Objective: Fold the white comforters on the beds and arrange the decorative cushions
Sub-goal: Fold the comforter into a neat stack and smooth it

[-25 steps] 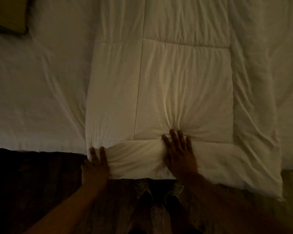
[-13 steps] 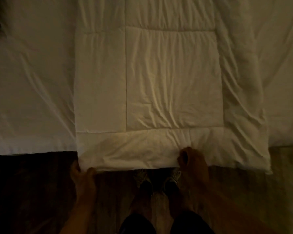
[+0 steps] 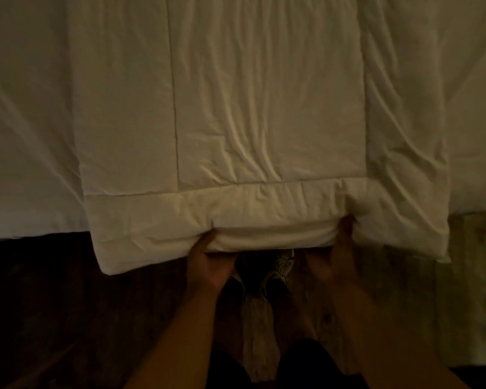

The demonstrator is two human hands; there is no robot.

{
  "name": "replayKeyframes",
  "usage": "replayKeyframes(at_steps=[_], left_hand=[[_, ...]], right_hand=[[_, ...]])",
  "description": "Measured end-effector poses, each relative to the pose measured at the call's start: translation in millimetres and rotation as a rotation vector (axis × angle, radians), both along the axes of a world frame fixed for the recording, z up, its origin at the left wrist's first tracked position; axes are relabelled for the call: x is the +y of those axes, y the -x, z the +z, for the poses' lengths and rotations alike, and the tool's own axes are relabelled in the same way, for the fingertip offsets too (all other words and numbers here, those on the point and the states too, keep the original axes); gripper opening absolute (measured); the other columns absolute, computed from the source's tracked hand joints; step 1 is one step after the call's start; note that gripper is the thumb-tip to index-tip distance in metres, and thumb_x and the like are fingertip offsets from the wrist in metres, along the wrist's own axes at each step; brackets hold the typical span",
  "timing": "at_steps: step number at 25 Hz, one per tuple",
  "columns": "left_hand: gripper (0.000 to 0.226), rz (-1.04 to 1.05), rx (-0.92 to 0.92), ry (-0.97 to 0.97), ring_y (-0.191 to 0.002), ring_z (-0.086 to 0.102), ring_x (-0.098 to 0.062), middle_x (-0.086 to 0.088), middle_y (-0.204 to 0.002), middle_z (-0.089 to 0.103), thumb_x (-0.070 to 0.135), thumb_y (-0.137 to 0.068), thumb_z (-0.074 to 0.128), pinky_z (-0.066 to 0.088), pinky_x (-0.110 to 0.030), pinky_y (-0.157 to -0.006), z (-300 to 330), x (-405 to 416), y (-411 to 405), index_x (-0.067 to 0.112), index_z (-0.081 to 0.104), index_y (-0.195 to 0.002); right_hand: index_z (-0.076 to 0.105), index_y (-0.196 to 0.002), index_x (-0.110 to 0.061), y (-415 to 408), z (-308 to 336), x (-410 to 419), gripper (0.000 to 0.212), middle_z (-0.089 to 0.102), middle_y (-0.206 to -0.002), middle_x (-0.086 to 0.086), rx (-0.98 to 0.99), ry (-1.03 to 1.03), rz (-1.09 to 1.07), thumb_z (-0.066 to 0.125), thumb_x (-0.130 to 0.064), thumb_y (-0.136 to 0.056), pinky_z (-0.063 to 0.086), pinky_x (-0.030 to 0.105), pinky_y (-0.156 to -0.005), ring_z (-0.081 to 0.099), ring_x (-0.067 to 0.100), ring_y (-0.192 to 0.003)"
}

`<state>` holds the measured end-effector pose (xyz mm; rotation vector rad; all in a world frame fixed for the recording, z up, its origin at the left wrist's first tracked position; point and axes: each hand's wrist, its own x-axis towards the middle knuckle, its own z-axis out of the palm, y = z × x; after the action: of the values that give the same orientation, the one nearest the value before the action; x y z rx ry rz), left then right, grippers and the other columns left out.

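Note:
A white quilted comforter (image 3: 264, 108), folded into a long strip, lies across the bed and hangs over its near edge. My left hand (image 3: 208, 262) grips the near hem from below, left of the middle. My right hand (image 3: 334, 254) grips the same hem farther right, fingers tucked under the fabric. Between my hands the hem is lifted and bunched. No decorative cushion is in view.
The bed's white sheet (image 3: 26, 136) shows left and right of the comforter. The bed's near edge runs across the frame above a dark wooden floor (image 3: 68, 318). My shoes (image 3: 275, 273) stand right at the bed, between my arms.
Both hands left the top of the comforter, dropped to its near hem and took hold of it from below. They now sit closer together, and the view has moved nearer.

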<state>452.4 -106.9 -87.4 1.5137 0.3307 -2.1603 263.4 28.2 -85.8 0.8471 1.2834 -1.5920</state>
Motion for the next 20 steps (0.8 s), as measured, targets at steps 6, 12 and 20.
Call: replayKeyframes(at_steps=[6,12,20], left_hand=[[0.058,0.184,-0.056,0.065,-0.112,0.059,-0.037,-0.013,-0.116,0.066,0.011,-0.061,0.050,0.049,-0.049,-0.094,-6.5,1.2,19.3,0.018,0.063,-0.118],[0.066,0.063,-0.064,0.136,-0.130,0.049,-0.038,-0.016,-0.135,0.059,0.017,-0.072,0.056,0.033,-0.052,-0.111,2.9,9.1,14.9,0.014,0.055,-0.138],[0.080,0.097,0.079,0.342,-0.136,0.045,-0.034,-0.011,-0.145,0.052,0.031,-0.069,0.075,0.030,-0.052,-0.114,44.0,6.4,32.4,0.020,0.048,-0.144]], right_hand=[[0.067,-0.125,-0.030,6.9,-21.2,-17.5,0.057,0.060,-0.136,0.004,-0.064,0.126,-0.123,0.070,-0.061,-0.076,0.038,0.051,-0.110,0.052,0.030,-0.129],[0.059,-0.132,-0.031,7.7,-15.3,-10.3,0.055,0.058,-0.138,0.003,-0.070,0.159,-0.075,0.055,-0.063,-0.088,0.037,0.054,-0.110,0.053,0.031,-0.128],[0.051,-0.140,-0.027,-0.5,4.4,-5.1,0.073,0.055,-0.141,0.008,-0.105,0.233,-0.060,0.060,-0.069,-0.081,0.034,0.054,-0.113,0.051,0.034,-0.131]])
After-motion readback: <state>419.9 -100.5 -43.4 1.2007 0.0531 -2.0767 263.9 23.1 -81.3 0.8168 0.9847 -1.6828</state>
